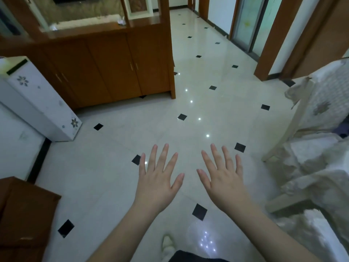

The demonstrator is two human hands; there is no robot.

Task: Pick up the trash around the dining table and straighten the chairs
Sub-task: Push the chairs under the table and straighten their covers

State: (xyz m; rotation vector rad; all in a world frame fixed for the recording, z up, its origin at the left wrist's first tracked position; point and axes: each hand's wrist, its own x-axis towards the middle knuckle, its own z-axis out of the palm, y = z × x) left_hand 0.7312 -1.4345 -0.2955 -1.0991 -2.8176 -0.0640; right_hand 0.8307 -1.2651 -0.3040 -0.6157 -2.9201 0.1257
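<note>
Progress looks close to nil, judging by what shows: neither hand carries anything, and no piece of rubbish has visibly been gathered. Taking the wooden cabinet (105,69) at the top of the view as the landmark and reading from left to right, a white floral-printed unit (40,103) stands just left of and below it, against the wall. On the cabinet's top ledge sit two small crumpled white scraps, one (53,27) toward its left end and one (121,21) nearer its right post; these may be trash, though they are too small to be sure. Below the cabinet, on the glossy tiled floor (217,76), I can make out no litter, only dark diamond insets and light reflections.

Well below the cabinet, the left hand (158,181) hovers palm down with its fingers straight and spread, holding nothing. Just right of it, the right hand (225,183) does the same, fingers splayed and released, apart from the left.

Far right of the cabinet, a chair (309,118) draped in a pale patterned cover stands at an angle to the tile lines, with more rumpled cloth heaped in front of it. It looks light-framed and crooked, so straightening appears still to be done. The dining table itself is not clearly in view.
</note>
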